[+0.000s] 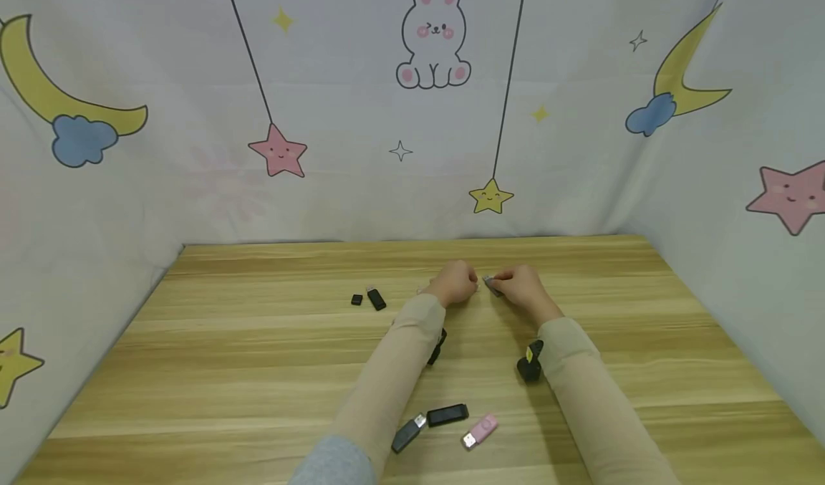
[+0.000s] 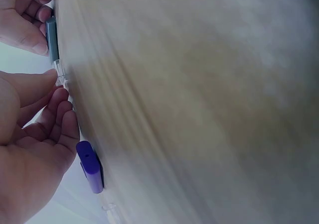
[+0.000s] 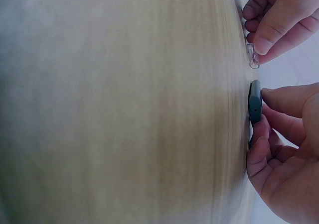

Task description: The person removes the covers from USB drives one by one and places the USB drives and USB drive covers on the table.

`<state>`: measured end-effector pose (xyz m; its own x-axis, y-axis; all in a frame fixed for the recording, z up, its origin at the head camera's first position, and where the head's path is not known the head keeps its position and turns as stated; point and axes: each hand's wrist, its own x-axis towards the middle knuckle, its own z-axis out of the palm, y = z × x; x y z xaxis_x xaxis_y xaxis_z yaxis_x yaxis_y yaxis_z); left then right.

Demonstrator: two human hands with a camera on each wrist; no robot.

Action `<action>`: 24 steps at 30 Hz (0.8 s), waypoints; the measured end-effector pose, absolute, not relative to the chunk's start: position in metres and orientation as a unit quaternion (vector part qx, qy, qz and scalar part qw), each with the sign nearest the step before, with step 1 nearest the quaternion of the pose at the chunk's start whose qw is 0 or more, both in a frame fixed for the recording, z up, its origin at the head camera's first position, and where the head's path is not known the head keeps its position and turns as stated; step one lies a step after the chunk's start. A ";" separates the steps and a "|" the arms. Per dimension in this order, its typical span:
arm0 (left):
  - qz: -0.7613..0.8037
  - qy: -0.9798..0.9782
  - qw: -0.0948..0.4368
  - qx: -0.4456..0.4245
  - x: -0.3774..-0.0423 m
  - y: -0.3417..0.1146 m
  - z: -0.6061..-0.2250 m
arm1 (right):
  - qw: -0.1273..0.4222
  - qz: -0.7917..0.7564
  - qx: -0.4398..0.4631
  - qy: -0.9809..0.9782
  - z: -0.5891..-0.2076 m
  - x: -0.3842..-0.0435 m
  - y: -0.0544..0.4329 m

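Observation:
My left hand (image 1: 454,282) pinches a small clear plastic cap (image 2: 60,73) between thumb and fingertips, low at the tabletop. To its right, my right hand (image 1: 522,286) holds a grey USB stick (image 1: 495,287) between thumb and fingers. In the left wrist view the near end of this stick lies right at the clear cap, while the right wrist view shows a small gap between them. A purple USB stick (image 2: 90,167) lies beside my left hand, with another clear cap (image 2: 112,214) close by; my left hand hides the purple stick in the head view.
A black USB stick (image 1: 377,299) and its small black cap (image 1: 356,299) lie left of the hands. Nearer the front are a grey stick (image 1: 409,433), a black one (image 1: 447,415) and a pink one (image 1: 480,431). A printed cloth (image 1: 361,205) hangs behind the wooden table (image 1: 225,370).

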<state>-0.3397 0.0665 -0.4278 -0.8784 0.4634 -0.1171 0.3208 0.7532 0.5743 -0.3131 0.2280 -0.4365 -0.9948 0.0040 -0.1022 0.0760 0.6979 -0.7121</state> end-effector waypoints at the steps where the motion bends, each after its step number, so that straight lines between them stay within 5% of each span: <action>1: 0.282 0.928 0.128 0.209 -0.340 0.066 -0.428 | 0.047 -0.388 0.022 0.920 -0.436 -0.313 0.228; 15: 0.320 0.910 0.141 0.222 -0.338 0.059 -0.413 | 0.059 -0.372 0.003 0.926 -0.417 -0.304 0.233; 24: 0.307 0.902 0.099 0.289 -0.330 0.046 -0.368 | 0.030 -0.360 -0.059 0.931 -0.388 -0.290 0.232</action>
